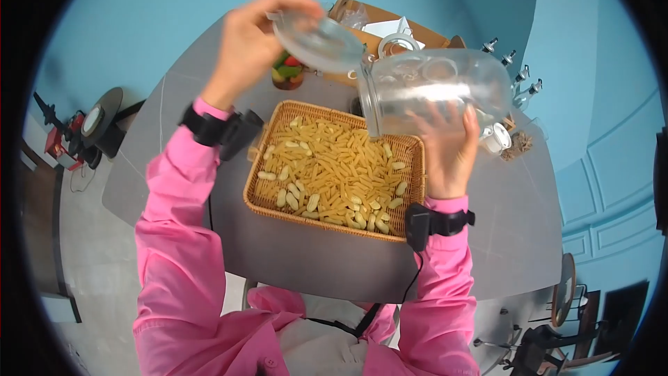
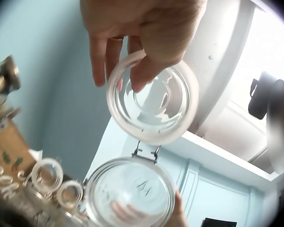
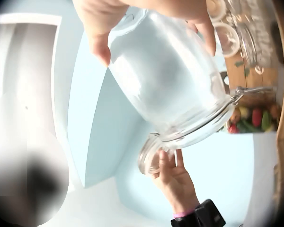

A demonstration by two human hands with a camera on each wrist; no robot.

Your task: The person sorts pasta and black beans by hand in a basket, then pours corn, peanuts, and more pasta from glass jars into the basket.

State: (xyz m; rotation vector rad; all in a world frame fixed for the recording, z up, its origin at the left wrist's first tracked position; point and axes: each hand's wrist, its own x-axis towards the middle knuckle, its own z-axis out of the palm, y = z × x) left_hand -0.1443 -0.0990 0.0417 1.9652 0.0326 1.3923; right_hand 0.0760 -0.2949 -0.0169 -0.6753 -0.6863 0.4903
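My left hand (image 1: 243, 49) pinches the round glass lid (image 2: 180, 94) near its rim, with thumb and fingers on both sides. The lid stands swung back from a large clear glass jar (image 1: 452, 87), joined by a wire hinge (image 2: 146, 152). My right hand (image 1: 449, 157) grips the jar's body from below and to the right, fingers spread round it. The jar lies on its side in the air, its mouth to the left, with a wire clasp (image 3: 253, 91) at its neck. Beneath is a wicker basket (image 1: 252, 198) with penne pasta (image 1: 334, 157) and peanuts (image 1: 292, 198).
The basket stands on a grey table (image 1: 278, 247). Behind it are a wooden crate (image 1: 379, 14) with glass jars and a jar of colourful vegetables (image 1: 287, 73). Pump-top bottles (image 1: 525, 87) and a white cup (image 1: 496, 138) stand at the right.
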